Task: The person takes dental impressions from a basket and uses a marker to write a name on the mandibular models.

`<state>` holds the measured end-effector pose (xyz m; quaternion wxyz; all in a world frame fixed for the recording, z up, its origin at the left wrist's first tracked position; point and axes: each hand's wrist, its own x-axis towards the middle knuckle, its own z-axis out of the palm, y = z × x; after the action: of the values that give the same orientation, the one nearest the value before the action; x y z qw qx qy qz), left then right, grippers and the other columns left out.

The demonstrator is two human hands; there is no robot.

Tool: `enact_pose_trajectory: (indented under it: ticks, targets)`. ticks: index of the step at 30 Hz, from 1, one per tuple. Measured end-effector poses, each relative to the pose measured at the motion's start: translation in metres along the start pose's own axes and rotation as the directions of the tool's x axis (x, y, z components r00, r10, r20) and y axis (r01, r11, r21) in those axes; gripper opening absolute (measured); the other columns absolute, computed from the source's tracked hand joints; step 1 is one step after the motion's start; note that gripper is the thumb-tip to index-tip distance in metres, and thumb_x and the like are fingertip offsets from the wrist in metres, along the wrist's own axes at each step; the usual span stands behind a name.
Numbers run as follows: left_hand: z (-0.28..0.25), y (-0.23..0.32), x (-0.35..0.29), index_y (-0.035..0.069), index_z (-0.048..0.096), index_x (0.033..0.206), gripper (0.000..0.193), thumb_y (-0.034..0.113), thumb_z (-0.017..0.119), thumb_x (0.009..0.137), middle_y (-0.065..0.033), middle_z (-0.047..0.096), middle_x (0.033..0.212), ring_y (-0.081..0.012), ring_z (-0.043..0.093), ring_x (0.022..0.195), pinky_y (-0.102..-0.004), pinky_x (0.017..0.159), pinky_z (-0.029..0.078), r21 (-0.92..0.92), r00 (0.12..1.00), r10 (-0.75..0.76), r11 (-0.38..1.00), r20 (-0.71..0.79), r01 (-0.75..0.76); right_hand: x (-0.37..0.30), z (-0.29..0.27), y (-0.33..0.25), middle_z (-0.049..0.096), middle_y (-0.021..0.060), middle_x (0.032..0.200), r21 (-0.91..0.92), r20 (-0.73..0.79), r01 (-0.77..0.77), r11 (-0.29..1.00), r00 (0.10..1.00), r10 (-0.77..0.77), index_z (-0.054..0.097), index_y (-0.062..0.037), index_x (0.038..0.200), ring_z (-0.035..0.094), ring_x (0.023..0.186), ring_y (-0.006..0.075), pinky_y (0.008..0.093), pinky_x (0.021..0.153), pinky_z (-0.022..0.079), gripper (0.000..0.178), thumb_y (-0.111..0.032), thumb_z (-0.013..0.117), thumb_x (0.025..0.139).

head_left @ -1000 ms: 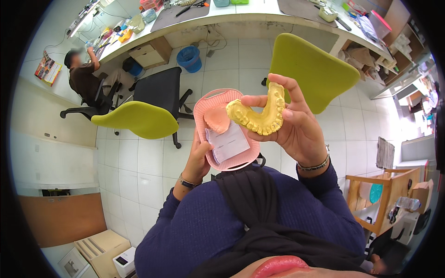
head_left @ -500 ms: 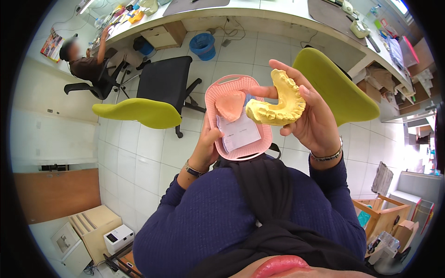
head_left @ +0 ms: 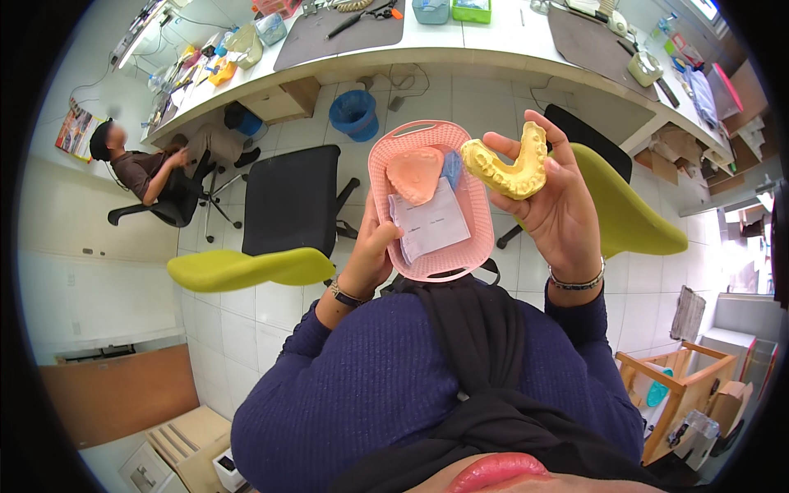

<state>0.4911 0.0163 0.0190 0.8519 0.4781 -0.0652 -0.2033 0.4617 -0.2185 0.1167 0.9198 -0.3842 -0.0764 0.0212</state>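
Above the tiled floor, left hand [head_left: 371, 259] grips the pink basket [head_left: 477, 246] level so its contents stay put, while right hand [head_left: 559, 209] pinches the yellow dental cast [head_left: 508, 168] upright, teeth facing the viewer.

**Tiled workroom with a long bench and green chairs**

The floor [head_left: 271, 345] is laid in pale square tiles with grey joints. A long white surface [head_left: 460, 49] curves across the top, carrying dark grey mats [head_left: 341, 33], small tubs and scattered tools. Beneath it stand a blue waste bin [head_left: 353, 113] and a wooden drawer unit [head_left: 283, 99]. A black office chair [head_left: 292, 201] sits near the middle, with a lime-green chair [head_left: 246, 269] just beside it on the left and another lime-green chair [head_left: 629, 218] on the right. At far left a seated person [head_left: 136, 168] works at the bench. A wooden crate [head_left: 670, 394] stands at lower right, cardboard boxes [head_left: 177, 448] at lower left. Light is bright and even.
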Motion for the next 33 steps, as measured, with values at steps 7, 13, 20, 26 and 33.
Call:
enact_pose_trajectory:
  ticks: [7, 13, 20, 26, 33]
  targets:
    - [-0.053, 0.044, 0.061, 0.001, 0.024, 0.14, 0.072, 0.003, 0.045, 0.071, -0.0152, 0.042, 0.132, -0.0255, 0.048, 0.121, -0.038, 0.1, 0.043, 0.052, 1.0, 0.012, 0.999, 0.015, -0.013, 0.078, 0.017, 0.031, 0.047, 0.0269, 0.129, -0.072, 0.024, 0.024, 0.997, 0.999, -0.022, 0.025, -0.0053, 0.138, 0.053, 0.116, 0.0347, 0.0469, 0.092, 0.051, 0.047, -0.01, 0.036, 0.093]
    - [-0.079, 0.057, 0.094, 0.0, 0.024, 0.14, 0.072, 0.003, 0.045, 0.071, -0.0153, 0.041, 0.133, -0.0257, 0.048, 0.121, -0.0376, 0.101, 0.042, -0.002, 1.0, 0.016, 1.0, -0.027, -0.016, 0.135, 0.012, 0.045, 0.048, 0.026, 0.128, -0.066, 0.062, -0.057, 0.996, 0.996, 0.061, 0.027, -0.0065, 0.136, 0.053, 0.116, 0.0336, 0.0467, 0.093, 0.05, 0.045, -0.009, 0.036, 0.093]
    - [-0.103, 0.071, 0.165, 0.002, 0.02, 0.143, 0.079, 0.002, 0.043, 0.067, -0.0132, 0.036, 0.137, -0.0227, 0.038, 0.128, -0.0343, 0.106, 0.033, -0.021, 0.986, 0.064, 0.997, -0.153, -0.068, 0.238, -0.016, 0.053, 0.048, 0.0253, 0.128, 0.003, 0.105, -0.176, 0.984, 0.979, 0.175, 0.029, -0.0062, 0.133, 0.052, 0.118, 0.0352, 0.0477, 0.095, 0.048, 0.041, -0.012, 0.036, 0.094]
    - [-0.126, 0.085, 0.248, 0.0, 0.023, 0.14, 0.076, 0.008, 0.048, 0.069, -0.0137, 0.041, 0.135, -0.0245, 0.043, 0.126, -0.0369, 0.107, 0.035, 0.023, 0.933, 0.196, 0.98, -0.303, -0.198, 0.344, -0.04, 0.056, 0.045, 0.0221, 0.131, 0.036, 0.137, -0.286, 0.958, 0.951, 0.278, 0.027, -0.0066, 0.134, 0.051, 0.119, 0.0337, 0.044, 0.094, 0.051, 0.041, -0.014, 0.033, 0.095]
    - [-0.148, 0.092, 0.302, 0.001, 0.024, 0.141, 0.068, 0.007, 0.044, 0.076, -0.0138, 0.04, 0.137, -0.0257, 0.041, 0.128, -0.0384, 0.106, 0.036, -0.076, 0.849, 0.17, 0.968, -0.5, -0.239, 0.432, -0.054, 0.067, 0.047, 0.021, 0.128, 0.012, 0.217, -0.453, 0.892, 0.872, 0.44, 0.027, -0.008, 0.132, 0.05, 0.12, 0.0336, 0.0462, 0.098, 0.047, 0.038, -0.014, 0.035, 0.095]
